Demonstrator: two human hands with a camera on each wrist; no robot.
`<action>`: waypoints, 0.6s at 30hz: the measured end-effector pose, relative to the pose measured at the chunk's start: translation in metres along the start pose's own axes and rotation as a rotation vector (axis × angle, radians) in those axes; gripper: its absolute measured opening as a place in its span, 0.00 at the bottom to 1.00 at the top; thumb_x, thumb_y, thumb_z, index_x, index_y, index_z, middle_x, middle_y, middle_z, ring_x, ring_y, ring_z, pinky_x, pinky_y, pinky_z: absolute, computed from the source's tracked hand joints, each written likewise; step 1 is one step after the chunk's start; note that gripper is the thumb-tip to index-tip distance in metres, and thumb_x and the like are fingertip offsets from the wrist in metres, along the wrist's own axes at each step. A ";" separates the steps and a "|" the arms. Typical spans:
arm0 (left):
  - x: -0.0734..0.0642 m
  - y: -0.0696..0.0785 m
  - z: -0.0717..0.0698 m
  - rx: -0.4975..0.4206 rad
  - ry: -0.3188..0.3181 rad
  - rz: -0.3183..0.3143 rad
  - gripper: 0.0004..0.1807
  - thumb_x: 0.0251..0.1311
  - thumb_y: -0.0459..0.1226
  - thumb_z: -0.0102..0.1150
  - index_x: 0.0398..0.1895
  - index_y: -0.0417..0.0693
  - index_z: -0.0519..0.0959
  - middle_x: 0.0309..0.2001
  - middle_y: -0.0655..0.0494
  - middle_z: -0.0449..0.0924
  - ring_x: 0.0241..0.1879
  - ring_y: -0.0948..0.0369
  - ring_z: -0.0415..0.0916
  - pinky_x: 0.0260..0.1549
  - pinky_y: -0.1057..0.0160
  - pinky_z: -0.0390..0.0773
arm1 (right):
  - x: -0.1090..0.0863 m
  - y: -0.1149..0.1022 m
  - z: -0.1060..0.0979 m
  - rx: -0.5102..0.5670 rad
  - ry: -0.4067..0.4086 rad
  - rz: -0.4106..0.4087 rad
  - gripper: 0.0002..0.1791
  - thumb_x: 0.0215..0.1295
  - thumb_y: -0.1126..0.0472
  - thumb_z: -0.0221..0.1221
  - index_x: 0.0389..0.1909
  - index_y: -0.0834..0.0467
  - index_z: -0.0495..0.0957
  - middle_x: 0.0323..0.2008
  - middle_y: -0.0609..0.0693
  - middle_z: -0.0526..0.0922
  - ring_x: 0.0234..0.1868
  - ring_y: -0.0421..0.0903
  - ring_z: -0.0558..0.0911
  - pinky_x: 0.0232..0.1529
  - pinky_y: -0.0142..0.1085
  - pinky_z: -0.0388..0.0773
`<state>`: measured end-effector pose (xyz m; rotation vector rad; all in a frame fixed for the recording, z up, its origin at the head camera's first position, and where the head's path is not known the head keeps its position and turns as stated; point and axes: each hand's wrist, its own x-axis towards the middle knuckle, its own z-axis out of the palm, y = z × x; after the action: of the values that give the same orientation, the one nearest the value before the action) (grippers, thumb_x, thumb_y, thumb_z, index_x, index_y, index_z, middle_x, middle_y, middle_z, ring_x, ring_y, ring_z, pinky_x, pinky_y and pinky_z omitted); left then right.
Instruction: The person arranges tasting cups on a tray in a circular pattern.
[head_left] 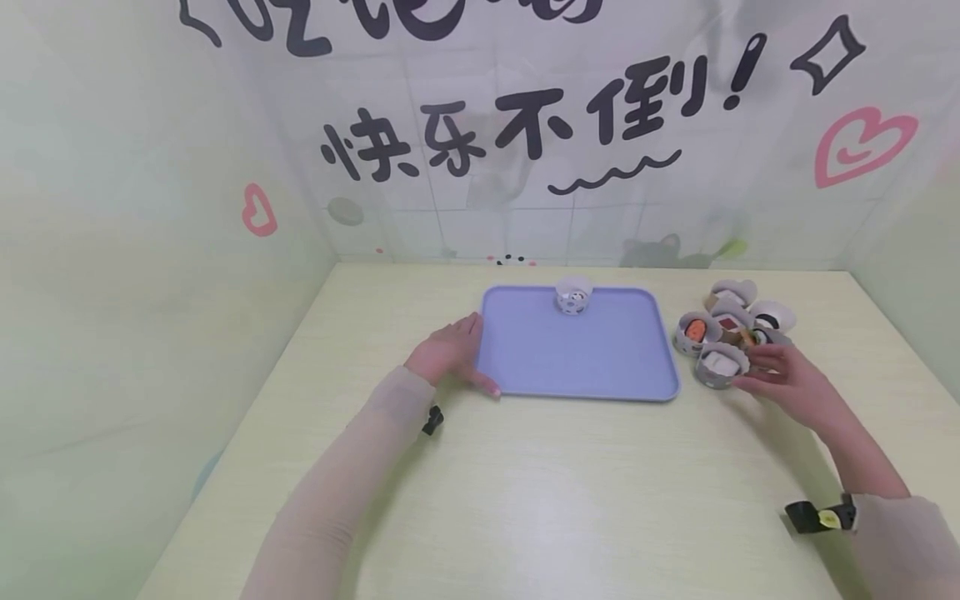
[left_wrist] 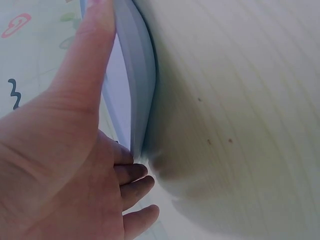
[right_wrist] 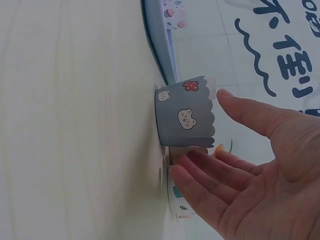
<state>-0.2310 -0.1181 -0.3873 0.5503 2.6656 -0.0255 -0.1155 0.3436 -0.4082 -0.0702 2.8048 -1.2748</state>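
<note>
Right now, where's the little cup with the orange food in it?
In the head view, the orange-food cup stands on the right, just beyond the blue tray's right edge, behind the white-food cup.

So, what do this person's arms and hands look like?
The left hand and right hand wear no gloves. Both sleeves are pale, plain and greyish beige. A black fitting shows by each wrist; the right one has a yellow-green patch.

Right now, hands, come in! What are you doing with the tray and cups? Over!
Left hand touching left side of tray. Right hand beside gray cup, no grip visible. More cups crowd behind that.
</note>
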 end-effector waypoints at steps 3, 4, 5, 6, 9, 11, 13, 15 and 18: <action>0.000 0.000 0.000 0.003 -0.001 -0.002 0.78 0.38 0.70 0.70 0.79 0.35 0.36 0.81 0.39 0.36 0.80 0.46 0.41 0.79 0.51 0.47 | 0.003 0.000 0.000 -0.039 -0.009 0.015 0.39 0.69 0.58 0.61 0.67 0.79 0.54 0.63 0.82 0.63 0.44 0.22 0.76 0.38 0.12 0.69; 0.000 0.000 0.000 0.004 -0.001 -0.003 0.78 0.38 0.70 0.70 0.79 0.35 0.36 0.81 0.39 0.36 0.80 0.46 0.41 0.79 0.51 0.47 | 0.004 -0.001 0.000 -0.056 -0.014 0.021 0.40 0.69 0.57 0.61 0.67 0.79 0.54 0.63 0.82 0.63 0.47 0.31 0.81 0.38 0.13 0.70; -0.001 0.000 0.000 0.003 0.000 -0.003 0.78 0.38 0.70 0.70 0.79 0.35 0.36 0.81 0.39 0.36 0.80 0.46 0.41 0.79 0.51 0.47 | 0.005 -0.001 0.001 -0.075 -0.019 0.029 0.40 0.69 0.56 0.61 0.68 0.79 0.54 0.63 0.82 0.64 0.50 0.43 0.83 0.38 0.14 0.70; -0.001 0.000 0.000 0.000 0.000 -0.004 0.78 0.38 0.70 0.70 0.79 0.35 0.36 0.81 0.39 0.36 0.80 0.46 0.41 0.78 0.51 0.47 | 0.006 -0.001 0.001 -0.087 -0.028 0.036 0.41 0.70 0.55 0.61 0.68 0.79 0.54 0.64 0.82 0.63 0.54 0.54 0.82 0.41 0.18 0.74; -0.001 0.000 -0.001 -0.006 -0.005 -0.007 0.78 0.38 0.70 0.70 0.79 0.35 0.36 0.81 0.39 0.36 0.80 0.46 0.41 0.79 0.51 0.47 | 0.008 -0.003 0.002 -0.110 -0.044 0.046 0.42 0.70 0.54 0.60 0.68 0.79 0.53 0.64 0.82 0.64 0.62 0.75 0.71 0.49 0.36 0.82; -0.001 0.000 -0.001 -0.010 -0.006 -0.008 0.78 0.38 0.70 0.70 0.79 0.36 0.36 0.81 0.40 0.36 0.80 0.46 0.40 0.79 0.51 0.47 | 0.009 -0.004 0.003 -0.109 -0.054 0.047 0.42 0.70 0.54 0.60 0.69 0.80 0.52 0.64 0.83 0.63 0.63 0.76 0.69 0.54 0.50 0.80; -0.001 0.000 0.000 -0.011 -0.010 -0.008 0.78 0.38 0.70 0.70 0.79 0.36 0.36 0.81 0.40 0.36 0.80 0.46 0.40 0.79 0.51 0.47 | 0.010 -0.005 0.003 -0.110 -0.059 0.044 0.42 0.70 0.54 0.61 0.68 0.80 0.53 0.64 0.83 0.63 0.63 0.76 0.69 0.53 0.48 0.80; -0.001 -0.001 0.000 -0.012 -0.011 -0.007 0.78 0.38 0.70 0.70 0.79 0.36 0.35 0.81 0.40 0.36 0.80 0.46 0.40 0.79 0.52 0.46 | 0.012 -0.006 0.004 -0.103 -0.062 0.032 0.41 0.69 0.56 0.61 0.68 0.80 0.54 0.63 0.82 0.64 0.63 0.77 0.69 0.51 0.37 0.81; -0.001 -0.001 -0.001 -0.010 -0.008 -0.005 0.78 0.38 0.70 0.70 0.79 0.36 0.36 0.81 0.40 0.36 0.80 0.46 0.40 0.79 0.51 0.47 | 0.014 -0.006 0.006 -0.101 -0.057 0.012 0.40 0.68 0.57 0.63 0.67 0.80 0.57 0.62 0.81 0.66 0.62 0.76 0.70 0.41 0.17 0.71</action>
<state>-0.2306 -0.1190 -0.3861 0.5387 2.6579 -0.0165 -0.1285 0.3339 -0.4077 -0.0932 2.8151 -1.1101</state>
